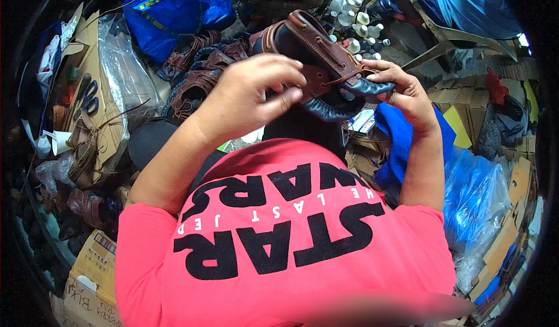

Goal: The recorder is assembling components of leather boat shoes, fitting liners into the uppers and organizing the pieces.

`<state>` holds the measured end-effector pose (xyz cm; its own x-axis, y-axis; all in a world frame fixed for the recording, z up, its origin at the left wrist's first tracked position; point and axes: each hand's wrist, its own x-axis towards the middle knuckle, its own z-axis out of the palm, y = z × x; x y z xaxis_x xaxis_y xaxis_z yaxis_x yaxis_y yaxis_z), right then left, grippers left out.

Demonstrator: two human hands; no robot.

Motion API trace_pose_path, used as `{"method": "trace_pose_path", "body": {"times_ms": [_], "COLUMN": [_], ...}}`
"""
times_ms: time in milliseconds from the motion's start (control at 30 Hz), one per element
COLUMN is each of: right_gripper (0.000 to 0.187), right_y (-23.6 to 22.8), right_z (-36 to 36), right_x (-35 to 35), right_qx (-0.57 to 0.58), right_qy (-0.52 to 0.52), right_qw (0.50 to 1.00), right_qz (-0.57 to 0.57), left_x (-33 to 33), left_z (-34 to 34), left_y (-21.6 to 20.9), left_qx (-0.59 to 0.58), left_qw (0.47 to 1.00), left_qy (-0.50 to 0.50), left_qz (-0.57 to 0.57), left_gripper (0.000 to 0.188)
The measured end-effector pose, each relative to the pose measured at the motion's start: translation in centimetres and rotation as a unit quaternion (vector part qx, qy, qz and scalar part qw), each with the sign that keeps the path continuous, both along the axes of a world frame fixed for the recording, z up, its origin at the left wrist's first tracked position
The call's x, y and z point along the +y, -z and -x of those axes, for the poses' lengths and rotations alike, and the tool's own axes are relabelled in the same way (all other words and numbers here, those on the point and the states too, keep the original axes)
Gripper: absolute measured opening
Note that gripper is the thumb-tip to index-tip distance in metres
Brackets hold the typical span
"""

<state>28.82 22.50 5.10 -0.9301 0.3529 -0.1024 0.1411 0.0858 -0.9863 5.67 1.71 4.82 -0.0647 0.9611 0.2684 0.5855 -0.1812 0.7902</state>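
Two brown and dark blue boat shoes with leather laces are held up in front of me. My right hand (pixel 404 91) grips the dark blue toe of the upper boat shoe (pixel 323 42), thumb below and fingers on top. Under it, the other boat shoe (pixel 335 110) shows a blue toe and a brown flap with eyelets. My left hand (pixel 259 88) is at the left side of the shoes, fingers curled and thumb and index tips close together by the flap. Whatever is between those tips is too small to make out.
More brown lace-up shoes (pixel 201 82) lie piled at the left, below a blue bag (pixel 177 16). Several small bottles (pixel 355 21) stand behind. Blue cloth (pixel 393 135) and clear plastic (pixel 477 199) lie at right. Cardboard (pixel 96 94) is at left. Another person's blue-clothed leg (pixel 463 4) is far right.
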Motion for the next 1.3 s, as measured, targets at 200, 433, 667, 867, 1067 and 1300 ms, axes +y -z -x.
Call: {"method": "trace_pose_path", "body": {"times_ms": [200, 433, 667, 867, 1067, 1300], "right_gripper": [0.029, 0.025, 0.029, 0.037, 0.02, 0.035], "right_y": [0.2, -0.8, -3.3, -2.3, -2.6, -1.9], "right_z": [1.4, 3.7, 4.2, 0.2, -0.4, 5.6], "right_x": [2.1, 2.8, 2.6, 2.0, 1.5, -6.0], "right_qx": [0.028, 0.026, -0.032, -0.106, -0.176, -0.186], "right_qy": [-0.041, -0.054, -0.181, -0.151, -0.078, -0.012], "right_qw": [0.999, 0.998, 0.965, 0.927, 0.886, 0.96], "right_qz": [0.024, -0.021, -0.188, -0.327, -0.421, -0.208], "left_x": [3.1, 4.0, 4.0, -0.1, 1.4, 2.4], "left_z": [3.3, 3.2, 3.8, 2.8, 0.7, -2.3], "left_y": [1.9, 2.3, 1.7, 3.7, 5.4, 4.2], "left_qx": [0.124, 0.201, 0.172, 0.024, -0.077, 0.024], "left_qw": [0.983, 0.967, 0.985, 0.996, 0.996, 0.995], "left_qy": [-0.107, -0.13, 0.016, -0.081, -0.035, -0.099], "left_qz": [-0.087, -0.087, 0.016, 0.013, 0.038, -0.011], "left_gripper": [0.084, 0.102, 0.058, 0.099, 0.104, 0.097]}}
